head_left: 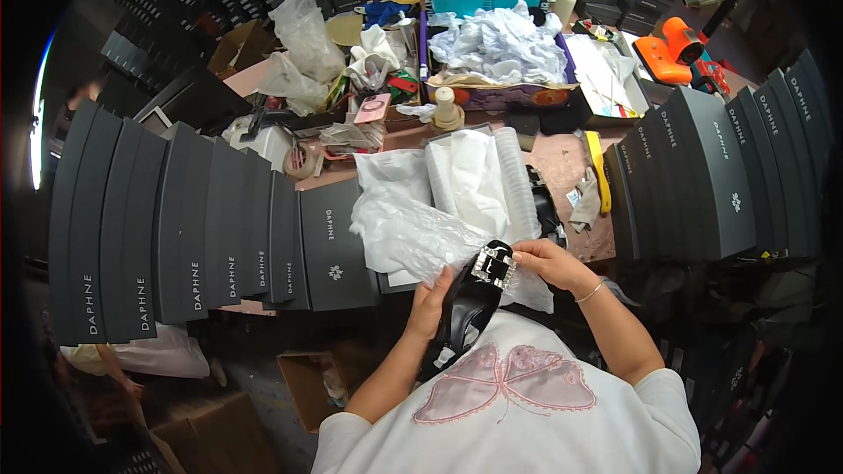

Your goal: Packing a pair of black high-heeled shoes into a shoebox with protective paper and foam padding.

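Note:
A black shoe [467, 305] with a square rhinestone buckle [494, 265] is held close to my body, its toe pointing away from me. My left hand [428, 305] grips the shoe's left side, thumb up along it. At the toe, the fingers of my right hand [555, 265] are closed on the edge beside the buckle. Crumpled clear plastic [413, 233] lies just beyond the shoe, partly under it. White tissue paper [470, 177] is spread behind that. Another black shoe [546, 204] rests to the right of the paper, partly hidden.
Dark grey shoe boxes [184, 219] stand in a row at the left, with more boxes [702, 167] at the right. A purple-edged carton [500, 98] full of crumpled paper is at the back. Nearby are a yellow-handled tool [599, 171], an orange device [672, 53] and a plastic bottle [446, 110].

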Demonstrator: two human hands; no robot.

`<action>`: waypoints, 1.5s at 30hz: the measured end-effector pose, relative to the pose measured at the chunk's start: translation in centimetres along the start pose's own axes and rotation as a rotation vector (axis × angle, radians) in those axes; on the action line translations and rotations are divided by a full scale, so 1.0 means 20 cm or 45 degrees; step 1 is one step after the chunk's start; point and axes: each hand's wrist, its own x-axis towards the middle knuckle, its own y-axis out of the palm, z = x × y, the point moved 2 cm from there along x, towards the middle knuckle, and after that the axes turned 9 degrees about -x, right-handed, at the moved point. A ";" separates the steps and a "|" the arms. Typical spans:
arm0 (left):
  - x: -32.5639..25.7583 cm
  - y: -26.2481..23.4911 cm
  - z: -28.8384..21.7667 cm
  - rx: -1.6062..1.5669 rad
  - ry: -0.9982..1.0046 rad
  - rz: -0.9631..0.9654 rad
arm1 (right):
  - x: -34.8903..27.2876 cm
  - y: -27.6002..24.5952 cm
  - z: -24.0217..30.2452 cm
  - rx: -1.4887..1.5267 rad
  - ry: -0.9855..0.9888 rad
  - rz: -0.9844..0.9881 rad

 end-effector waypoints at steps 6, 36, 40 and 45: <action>-0.02 -0.10 -0.17 0.093 0.044 -0.058 | 0.11 0.14 0.15 0.081 -0.008 0.169; 0.13 0.04 -0.17 0.260 0.309 -0.299 | 0.37 0.06 0.30 -0.138 -0.093 0.107; 0.14 0.06 -0.19 0.217 0.521 -0.281 | 0.37 0.06 0.36 -0.597 -0.173 -0.095; 0.18 0.05 -0.20 -0.234 0.529 -0.393 | 0.36 0.05 0.40 -0.586 -0.169 0.118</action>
